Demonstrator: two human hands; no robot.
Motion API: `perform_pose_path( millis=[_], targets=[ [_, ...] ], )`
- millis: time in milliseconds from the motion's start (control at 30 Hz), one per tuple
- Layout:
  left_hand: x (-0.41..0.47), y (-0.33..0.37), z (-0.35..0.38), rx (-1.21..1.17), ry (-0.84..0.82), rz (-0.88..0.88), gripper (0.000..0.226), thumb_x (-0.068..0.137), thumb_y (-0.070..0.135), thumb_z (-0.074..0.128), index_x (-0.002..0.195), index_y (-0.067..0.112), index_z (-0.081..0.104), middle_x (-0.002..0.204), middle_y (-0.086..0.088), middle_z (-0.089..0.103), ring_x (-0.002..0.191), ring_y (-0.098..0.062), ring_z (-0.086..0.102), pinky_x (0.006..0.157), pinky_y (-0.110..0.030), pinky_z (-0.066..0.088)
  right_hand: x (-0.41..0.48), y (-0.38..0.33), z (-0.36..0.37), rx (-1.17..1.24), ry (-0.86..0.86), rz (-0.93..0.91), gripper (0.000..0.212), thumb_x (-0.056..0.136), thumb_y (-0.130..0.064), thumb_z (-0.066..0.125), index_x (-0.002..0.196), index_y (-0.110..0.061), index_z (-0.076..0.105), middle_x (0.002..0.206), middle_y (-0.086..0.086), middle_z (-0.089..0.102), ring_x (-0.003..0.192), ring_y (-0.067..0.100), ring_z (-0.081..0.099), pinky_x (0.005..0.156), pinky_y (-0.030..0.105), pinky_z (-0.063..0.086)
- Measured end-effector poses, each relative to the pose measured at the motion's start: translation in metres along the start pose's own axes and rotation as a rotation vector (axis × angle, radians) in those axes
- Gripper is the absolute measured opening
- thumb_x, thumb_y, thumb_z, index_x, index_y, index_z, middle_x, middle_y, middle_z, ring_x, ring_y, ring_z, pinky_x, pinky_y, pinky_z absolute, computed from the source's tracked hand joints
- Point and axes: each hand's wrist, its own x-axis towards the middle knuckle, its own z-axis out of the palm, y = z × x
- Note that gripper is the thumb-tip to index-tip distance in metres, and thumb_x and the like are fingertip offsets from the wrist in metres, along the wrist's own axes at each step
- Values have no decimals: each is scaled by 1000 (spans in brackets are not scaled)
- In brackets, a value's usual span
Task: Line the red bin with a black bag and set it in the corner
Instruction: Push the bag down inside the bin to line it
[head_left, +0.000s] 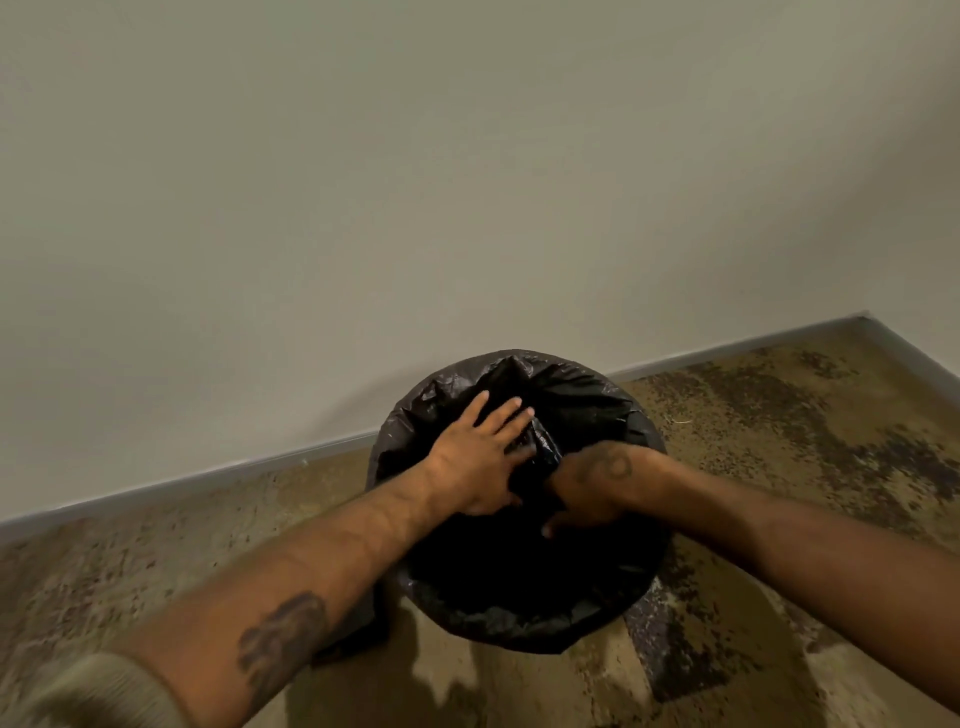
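A black bag (576, 400) is draped over the round mouth of the bin and hides the bin's rim and red body completely. My left hand (480, 457) lies flat with fingers spread on the bag's loose plastic inside the opening. My right hand (592, 488) is beside it, reaching down into the bag with fingers curled in the plastic; only the back of the hand and one fingertip show. The bin stands on the floor close to the wall.
A pale wall (415, 182) runs behind the bin, with a grey skirting (208, 473) along its foot. The room's corner (865, 316) lies to the far right. The mottled brown floor (779, 415) spreads around the bin.
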Motion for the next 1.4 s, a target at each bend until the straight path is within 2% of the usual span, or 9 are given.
perform_pose_path(
  millis=[100, 200, 333, 467, 667, 900, 1133, 1300, 1400],
  targets=[
    [-14, 19, 16, -107, -300, -26, 88, 86, 81, 23, 158, 34, 5, 166, -4, -16, 148, -28, -27, 113, -61, -22, 23, 6, 4, -260, 265, -98, 68, 91, -63, 42, 147, -26, 36, 156, 10, 33, 143, 32, 30, 116, 52, 26],
    [-18, 26, 39, -39, -497, -64, 94, 80, 88, 22, 156, 38, -3, 165, -1, -18, 146, -30, -30, 108, -63, -28, 46, 15, 17, -460, 143, -107, 88, 83, -78, 35, 155, -36, 6, 164, 6, -7, 149, 33, -12, 119, 56, -3],
    [-20, 20, 48, 95, -594, -76, 83, 89, 77, 26, 156, 38, -4, 166, -2, -16, 149, -33, -24, 111, -65, -21, 61, 35, 27, -624, -69, 21, 94, 78, -84, 33, 154, -40, -3, 162, 1, -20, 146, 30, -25, 116, 56, -14],
    [-24, 14, 35, -18, -580, -138, 95, 80, 88, 23, 156, 38, -2, 166, -2, -15, 149, -31, -24, 112, -63, -21, 57, 41, 27, -641, -84, 55, 86, 84, -78, 34, 154, -39, 1, 163, 2, -17, 147, 29, -22, 115, 54, -15],
    [-13, 10, 5, -89, -115, 67, 78, 92, 69, 36, 155, 24, 27, 167, -6, 5, 153, -25, -8, 121, -53, -6, 32, 37, 2, -382, 152, -31, 79, 89, -65, 44, 155, -32, 14, 165, 4, 5, 151, 26, 2, 120, 48, 7],
    [15, -8, 16, 95, -202, -99, 76, 94, 66, 37, 157, 28, 17, 167, -6, -6, 152, -24, -15, 120, -52, -13, 37, 40, 0, -421, 273, 17, 64, 100, -49, 35, 154, -18, 20, 164, 12, 6, 151, 26, 5, 121, 44, 6],
    [-39, -35, -20, -381, 627, -285, 54, 94, 51, 49, 137, 19, 53, 145, -6, 51, 134, -27, 44, 109, -43, 37, 17, 53, -13, -22, 990, -109, 41, 98, -46, 35, 116, -21, 62, 107, 2, 64, 94, 23, 64, 75, 36, 54],
    [-44, -56, 5, -738, 393, -536, 72, 95, 52, 51, 156, 34, 18, 158, -1, 35, 139, -25, 40, 107, -44, 41, 41, 63, -24, 215, 794, 91, 64, 97, -57, 35, 153, -30, 18, 155, 12, 31, 132, 32, 44, 99, 46, 48],
    [-34, -62, 21, -828, 373, -509, 62, 101, 29, 49, 155, 39, 18, 154, -3, 42, 132, -27, 48, 106, -42, 42, 54, 74, -20, 193, 721, 63, 61, 102, -37, 39, 154, -32, 7, 144, 15, 43, 115, 34, 57, 91, 44, 52]
  ],
)
